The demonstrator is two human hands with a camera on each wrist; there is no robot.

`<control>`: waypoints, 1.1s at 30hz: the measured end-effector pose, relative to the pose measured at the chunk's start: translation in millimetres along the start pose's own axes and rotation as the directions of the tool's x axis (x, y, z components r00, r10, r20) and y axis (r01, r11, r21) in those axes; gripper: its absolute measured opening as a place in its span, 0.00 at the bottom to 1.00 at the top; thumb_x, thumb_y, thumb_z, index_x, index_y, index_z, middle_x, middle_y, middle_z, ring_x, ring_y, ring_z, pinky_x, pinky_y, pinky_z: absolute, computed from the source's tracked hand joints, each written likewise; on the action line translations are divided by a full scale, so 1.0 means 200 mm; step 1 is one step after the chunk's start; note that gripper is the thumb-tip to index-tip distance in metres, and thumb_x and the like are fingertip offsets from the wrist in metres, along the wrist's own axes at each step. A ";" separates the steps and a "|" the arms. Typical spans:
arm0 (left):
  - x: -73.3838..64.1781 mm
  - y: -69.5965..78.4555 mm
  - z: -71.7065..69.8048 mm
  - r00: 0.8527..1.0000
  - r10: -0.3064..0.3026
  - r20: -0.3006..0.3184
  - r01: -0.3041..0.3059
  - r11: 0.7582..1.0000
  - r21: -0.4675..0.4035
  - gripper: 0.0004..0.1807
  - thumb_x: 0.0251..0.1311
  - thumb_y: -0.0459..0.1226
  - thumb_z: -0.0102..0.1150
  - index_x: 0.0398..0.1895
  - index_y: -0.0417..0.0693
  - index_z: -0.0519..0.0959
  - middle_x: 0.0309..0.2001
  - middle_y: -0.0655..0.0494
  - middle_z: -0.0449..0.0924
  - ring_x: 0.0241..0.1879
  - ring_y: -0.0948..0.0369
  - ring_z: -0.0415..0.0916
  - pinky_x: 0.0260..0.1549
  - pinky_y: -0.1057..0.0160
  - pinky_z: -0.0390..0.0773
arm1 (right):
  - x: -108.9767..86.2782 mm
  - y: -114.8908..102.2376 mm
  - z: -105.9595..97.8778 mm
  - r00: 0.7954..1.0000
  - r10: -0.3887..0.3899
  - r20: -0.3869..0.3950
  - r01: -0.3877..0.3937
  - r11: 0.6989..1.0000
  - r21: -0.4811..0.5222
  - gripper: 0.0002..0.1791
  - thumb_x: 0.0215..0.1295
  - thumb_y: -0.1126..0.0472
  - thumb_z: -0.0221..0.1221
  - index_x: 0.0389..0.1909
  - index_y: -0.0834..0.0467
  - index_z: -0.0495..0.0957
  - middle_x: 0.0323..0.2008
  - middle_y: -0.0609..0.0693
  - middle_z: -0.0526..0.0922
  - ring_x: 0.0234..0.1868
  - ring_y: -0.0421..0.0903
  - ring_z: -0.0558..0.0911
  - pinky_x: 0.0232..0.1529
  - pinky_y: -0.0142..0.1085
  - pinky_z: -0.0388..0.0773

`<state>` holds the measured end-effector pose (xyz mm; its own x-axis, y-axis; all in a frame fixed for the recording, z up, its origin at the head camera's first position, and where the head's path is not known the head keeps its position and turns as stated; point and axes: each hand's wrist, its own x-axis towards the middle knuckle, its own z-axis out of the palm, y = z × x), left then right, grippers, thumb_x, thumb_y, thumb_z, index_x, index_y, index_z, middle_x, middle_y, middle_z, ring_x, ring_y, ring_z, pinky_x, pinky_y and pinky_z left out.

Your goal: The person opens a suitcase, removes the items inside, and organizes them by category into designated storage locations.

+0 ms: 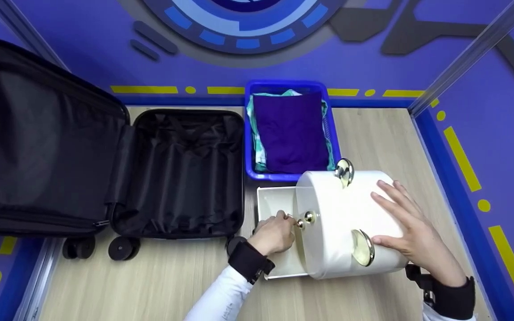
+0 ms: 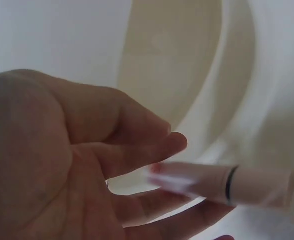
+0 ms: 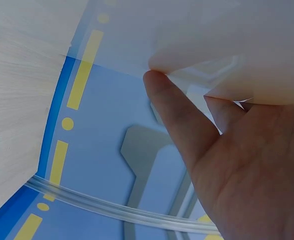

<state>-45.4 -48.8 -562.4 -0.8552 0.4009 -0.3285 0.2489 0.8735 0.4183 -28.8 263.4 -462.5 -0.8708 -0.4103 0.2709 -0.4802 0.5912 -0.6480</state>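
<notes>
A white rounded storage box [image 1: 350,209] with shiny gold-coloured handles lies on the wooden surface. A white drawer [image 1: 277,196] stands out from its left side. My left hand [image 1: 275,234] is inside this drawer. Its thumb and index finger meet in the left wrist view, and a slim pink tube [image 2: 259,187] with a dark ring is held at the fingers, partly blurred. Gold knobs [image 1: 309,217] are just right of these fingers. My right hand [image 1: 411,227] rests on the right part of the box, fingers spread and fairly straight; the right wrist view shows its thumb [image 3: 172,110] against the smooth box surface.
Left of the drawer lies a black suitcase [image 1: 172,178], opened flat, with its wheels toward me. Behind the box stands a blue basket [image 1: 249,133] with folded purple cloth [image 1: 288,133] over green-and-white cloth. Blue panels [image 1: 484,147] border the back and right.
</notes>
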 end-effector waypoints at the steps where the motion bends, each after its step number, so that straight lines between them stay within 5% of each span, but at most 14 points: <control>1: 0.00 0.00 0.00 1.000 0.002 0.003 -0.002 1.000 0.008 0.20 0.66 0.40 0.57 0.61 0.53 0.81 0.52 0.48 0.78 0.44 0.50 0.82 0.40 0.50 0.82 | 0.00 0.00 0.00 1.000 -0.001 0.001 0.001 1.000 0.000 0.53 0.39 0.63 0.80 0.74 0.58 0.72 0.79 0.58 0.62 0.83 0.54 0.47 0.79 0.39 0.42; 8: -0.02 0.01 -0.03 0.999 0.034 -0.028 -0.033 0.999 0.027 0.15 0.72 0.46 0.55 0.54 0.50 0.82 0.47 0.50 0.79 0.39 0.51 0.81 0.35 0.50 0.82 | 0.00 -0.01 0.00 1.000 0.019 0.023 -0.019 1.000 0.001 0.53 0.42 0.64 0.80 0.74 0.57 0.71 0.80 0.57 0.61 0.84 0.52 0.45 0.79 0.50 0.42; 11: -0.06 0.00 -0.06 0.994 0.068 -0.087 -0.069 0.998 0.000 0.19 0.70 0.45 0.56 0.59 0.51 0.81 0.50 0.52 0.81 0.43 0.52 0.83 0.38 0.51 0.82 | 0.00 -0.01 -0.01 0.999 0.026 0.041 -0.025 1.000 -0.012 0.52 0.44 0.65 0.80 0.75 0.57 0.70 0.80 0.57 0.59 0.84 0.51 0.43 0.79 0.47 0.41; 14: -0.10 -0.01 -0.10 0.975 0.119 -0.189 -0.128 0.991 -0.040 0.20 0.70 0.44 0.57 0.63 0.51 0.80 0.53 0.54 0.82 0.46 0.54 0.84 0.40 0.53 0.83 | -0.01 -0.01 -0.01 0.999 0.031 0.032 -0.031 1.000 -0.002 0.52 0.43 0.64 0.80 0.75 0.57 0.71 0.80 0.56 0.60 0.84 0.53 0.44 0.79 0.54 0.42; 17: -0.14 -0.04 -0.12 0.929 0.182 -0.322 -0.208 0.977 -0.048 0.20 0.70 0.41 0.58 0.63 0.50 0.80 0.56 0.56 0.81 0.49 0.55 0.84 0.43 0.55 0.84 | -0.01 -0.01 -0.01 0.999 0.034 0.023 -0.034 0.999 0.011 0.52 0.42 0.65 0.80 0.74 0.57 0.71 0.80 0.57 0.60 0.84 0.53 0.44 0.78 0.60 0.42; 23: -0.22 -0.15 -0.08 0.782 0.315 -0.538 -0.364 0.931 0.015 0.19 0.66 0.35 0.63 0.59 0.47 0.79 0.56 0.55 0.79 0.52 0.57 0.82 0.48 0.57 0.84 | -0.01 -0.02 -0.02 0.999 0.047 0.023 -0.047 0.999 0.004 0.53 0.42 0.66 0.80 0.74 0.56 0.71 0.80 0.56 0.60 0.84 0.53 0.45 0.78 0.57 0.42; 26: -0.28 -0.20 -0.04 0.746 0.318 -0.586 -0.385 0.923 0.010 0.20 0.62 0.32 0.66 0.58 0.46 0.79 0.58 0.53 0.78 0.53 0.56 0.82 0.49 0.56 0.83 | -0.01 -0.02 -0.01 0.999 0.049 0.011 -0.049 0.999 0.008 0.53 0.41 0.65 0.80 0.74 0.56 0.72 0.80 0.55 0.61 0.83 0.56 0.46 0.78 0.59 0.42; 29: -0.34 -0.24 0.01 0.745 0.282 -0.604 -0.361 0.932 -0.010 0.21 0.59 0.32 0.67 0.57 0.46 0.80 0.60 0.50 0.77 0.56 0.54 0.80 0.50 0.55 0.83 | 0.00 -0.02 0.00 0.999 0.040 0.010 -0.040 0.999 0.009 0.53 0.41 0.65 0.80 0.74 0.56 0.72 0.80 0.56 0.61 0.83 0.58 0.46 0.79 0.52 0.42; 33: -0.41 -0.28 0.08 0.778 0.234 -0.583 -0.329 0.942 -0.062 0.26 0.60 0.32 0.67 0.62 0.42 0.76 0.66 0.45 0.73 0.62 0.50 0.77 0.53 0.52 0.83 | 0.00 -0.02 -0.01 1.000 0.016 0.021 -0.016 1.000 -0.001 0.52 0.41 0.65 0.80 0.74 0.58 0.71 0.80 0.57 0.61 0.83 0.57 0.46 0.79 0.41 0.42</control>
<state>18.7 -125.6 -572.0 -0.8724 0.3552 0.3357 0.4879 0.6737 0.5550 -27.0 262.5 -459.0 -0.8760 -0.4154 0.2452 -0.4662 0.5984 -0.6516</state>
